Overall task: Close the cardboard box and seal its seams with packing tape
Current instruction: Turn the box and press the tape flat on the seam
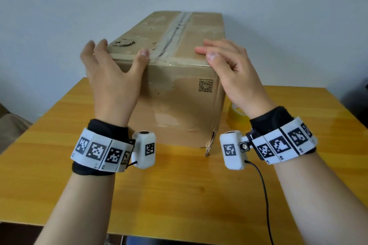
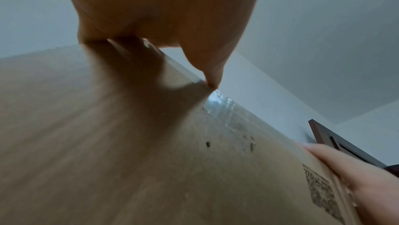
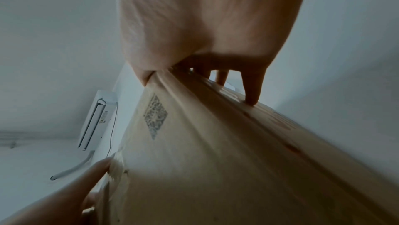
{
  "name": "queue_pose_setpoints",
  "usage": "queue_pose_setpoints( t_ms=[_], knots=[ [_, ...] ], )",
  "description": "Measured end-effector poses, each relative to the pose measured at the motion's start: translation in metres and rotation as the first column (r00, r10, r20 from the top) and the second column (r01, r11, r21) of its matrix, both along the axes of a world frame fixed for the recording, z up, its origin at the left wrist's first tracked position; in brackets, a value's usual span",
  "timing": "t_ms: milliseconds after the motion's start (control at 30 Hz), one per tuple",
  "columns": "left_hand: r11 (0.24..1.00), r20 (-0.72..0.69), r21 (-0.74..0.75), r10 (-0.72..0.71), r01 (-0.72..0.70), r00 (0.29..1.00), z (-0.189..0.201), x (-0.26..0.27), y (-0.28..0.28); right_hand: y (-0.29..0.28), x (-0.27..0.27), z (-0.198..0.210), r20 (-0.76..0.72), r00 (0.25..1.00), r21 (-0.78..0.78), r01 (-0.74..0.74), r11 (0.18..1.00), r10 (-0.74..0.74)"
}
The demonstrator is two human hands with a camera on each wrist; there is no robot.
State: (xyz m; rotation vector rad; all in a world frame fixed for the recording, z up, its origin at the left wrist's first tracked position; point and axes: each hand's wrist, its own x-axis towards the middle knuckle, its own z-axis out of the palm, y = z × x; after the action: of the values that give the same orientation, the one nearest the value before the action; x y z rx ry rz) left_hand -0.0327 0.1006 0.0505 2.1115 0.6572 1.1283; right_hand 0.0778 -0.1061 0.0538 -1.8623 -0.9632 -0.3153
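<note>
While the fingers (image 1: 99, 47) of the left hand (image 1: 111, 77) spread straight over the near left corner of the closed brown cardboard box (image 1: 175, 93), its thumb touches the near top edge just beside the taped middle seam, and nothing is curled round anything; the hand lies open against the box, palm toward the near face. The right hand (image 1: 231, 71) matches it at the near right corner; its fingers (image 1: 211, 47) lie flat and straight on the top flap, the thumb near the top edge, and it holds nothing. In the right wrist view the fingertips (image 3: 251, 99) press on the box top; in the left wrist view the left thumb tip meets the glossy edge of the box.

The strip of clear packing tape (image 1: 175, 32) runs along the middle seam from the far end to the near edge; the cardboard beside it is scuffed and torn. A printed square code (image 1: 205, 85) sits on the near face; the lower right corner of that face is ripped. The box stands on a yellow wooden table (image 1: 179, 195); a roll of yellowish tape (image 1: 236, 114) lies on the table just right of the box, partly hidden by the right wrist. Both wrists carry black bands with white marker blocks.
</note>
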Motion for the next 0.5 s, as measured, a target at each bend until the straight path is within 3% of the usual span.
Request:
queue_pose_setpoints(
  t_ms=[67, 233, 300, 367, 433, 500],
  knots=[
    [0.997, -0.014, -0.074, 0.011, -0.012, 1.000, 0.001, -0.001, -0.002, 0.000, 0.000, -0.001, -0.043, 0.999, 0.013, -0.023, 1.000, 0.024],
    [0.998, -0.084, -0.066, 0.009, -0.014, 0.996, 0.006, -0.005, -0.017, -0.002, -0.001, -0.002, -0.109, 0.992, 0.023, -0.061, 0.998, 0.064],
    [0.990, -0.135, 0.125, 0.080, -0.063, 0.988, 0.011, -0.008, -0.030, -0.006, -0.003, 0.000, -0.079, 0.996, -0.019, -0.050, 0.999, 0.049],
    [0.924, -0.113, 0.379, 0.099, -0.049, 0.989, 0.016, -0.009, -0.044, -0.009, -0.004, 0.001, -0.074, 0.997, -0.042, -0.042, 0.998, 0.039],
    [0.894, -0.086, 0.440, -0.053, 0.086, 0.995, 0.025, -0.009, -0.061, -0.008, -0.006, 0.001, -0.060, 0.996, -0.008, -0.062, 0.998, 0.061],
    [0.892, -0.112, 0.383, -0.212, 0.239, 0.971, 0.033, -0.008, -0.081, -0.005, -0.011, -0.001, -0.051, 0.987, 0.090, -0.148, 0.985, 0.153]
  ],
)
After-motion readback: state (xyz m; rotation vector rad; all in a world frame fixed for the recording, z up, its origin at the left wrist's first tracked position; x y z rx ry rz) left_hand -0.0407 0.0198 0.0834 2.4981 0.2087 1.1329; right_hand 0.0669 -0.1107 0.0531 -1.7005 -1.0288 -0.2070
